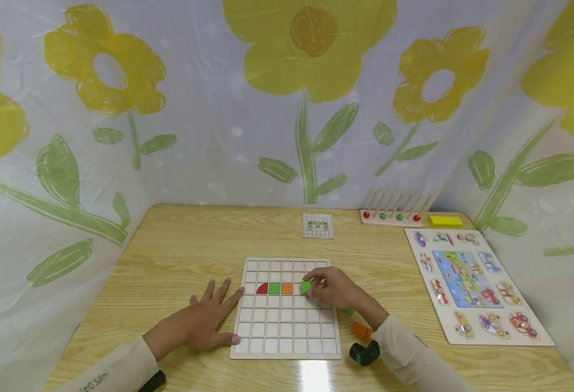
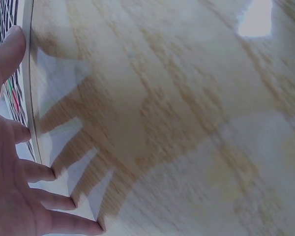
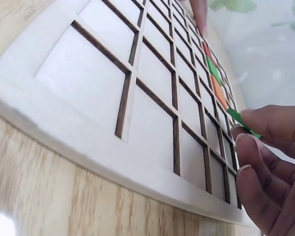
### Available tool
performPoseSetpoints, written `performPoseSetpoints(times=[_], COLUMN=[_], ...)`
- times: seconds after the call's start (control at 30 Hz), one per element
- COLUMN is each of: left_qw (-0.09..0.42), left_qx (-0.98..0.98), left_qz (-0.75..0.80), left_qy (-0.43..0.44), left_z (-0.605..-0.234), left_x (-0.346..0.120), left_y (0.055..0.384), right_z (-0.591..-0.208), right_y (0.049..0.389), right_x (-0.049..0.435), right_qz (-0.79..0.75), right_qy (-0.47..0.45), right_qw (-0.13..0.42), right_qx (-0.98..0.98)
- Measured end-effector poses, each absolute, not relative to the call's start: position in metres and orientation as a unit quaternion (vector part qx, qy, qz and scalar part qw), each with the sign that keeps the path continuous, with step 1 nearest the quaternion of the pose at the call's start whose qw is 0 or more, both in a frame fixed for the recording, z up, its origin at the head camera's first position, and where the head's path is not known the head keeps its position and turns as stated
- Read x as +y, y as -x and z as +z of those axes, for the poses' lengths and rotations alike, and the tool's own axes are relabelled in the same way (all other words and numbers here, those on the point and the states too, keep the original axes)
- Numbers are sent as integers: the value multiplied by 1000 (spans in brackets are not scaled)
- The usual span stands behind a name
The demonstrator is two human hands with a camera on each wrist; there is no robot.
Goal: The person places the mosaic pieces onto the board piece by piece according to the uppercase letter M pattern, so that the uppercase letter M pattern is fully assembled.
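A white wooden grid board (image 1: pixel 287 356) lies on the table between both hands. In its third row from the top sit a red quarter-circle tile (image 1: pixel 262 289), a green square tile (image 1: pixel 274 288) and an orange square tile (image 1: pixel 287 288), side by side. My right hand (image 1: pixel 338 288) pinches another green square tile (image 1: pixel 305 287) between thumb and fingers, over the same row, to the right of the orange one. In the right wrist view this green tile (image 3: pixel 241 122) is tilted close over the cells. My left hand (image 1: pixel 206 321) is spread flat, thumb and a fingertip at the board's left edge.
An orange piece (image 1: pixel 361 330) and a partly hidden green piece (image 1: pixel 348 311) lie right of the board, beside my right forearm. A pattern card (image 1: pixel 318 225) is behind it. Farther right are a peg stand (image 1: pixel 391 219), a yellow block (image 1: pixel 445 221) and a picture puzzle board (image 1: pixel 478 326).
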State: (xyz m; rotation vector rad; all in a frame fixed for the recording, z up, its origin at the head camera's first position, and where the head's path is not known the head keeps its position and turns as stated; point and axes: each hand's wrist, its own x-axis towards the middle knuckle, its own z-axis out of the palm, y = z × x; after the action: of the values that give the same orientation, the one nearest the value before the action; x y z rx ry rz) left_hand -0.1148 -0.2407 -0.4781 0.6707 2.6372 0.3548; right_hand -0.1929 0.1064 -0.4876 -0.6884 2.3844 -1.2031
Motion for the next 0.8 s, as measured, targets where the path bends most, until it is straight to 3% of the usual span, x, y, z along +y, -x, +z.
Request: performPoseSetpoints(times=[0.8], left_qw=[189], left_qx=[944], left_qz=[120], left_qy=[-242], left_z=[-478], left_x=[-240], left_y=[114], right_z=[-496], right_y=[198], right_x=[89], right_qz=[-394], right_qy=[241], right_qw=[189], right_qx=[867])
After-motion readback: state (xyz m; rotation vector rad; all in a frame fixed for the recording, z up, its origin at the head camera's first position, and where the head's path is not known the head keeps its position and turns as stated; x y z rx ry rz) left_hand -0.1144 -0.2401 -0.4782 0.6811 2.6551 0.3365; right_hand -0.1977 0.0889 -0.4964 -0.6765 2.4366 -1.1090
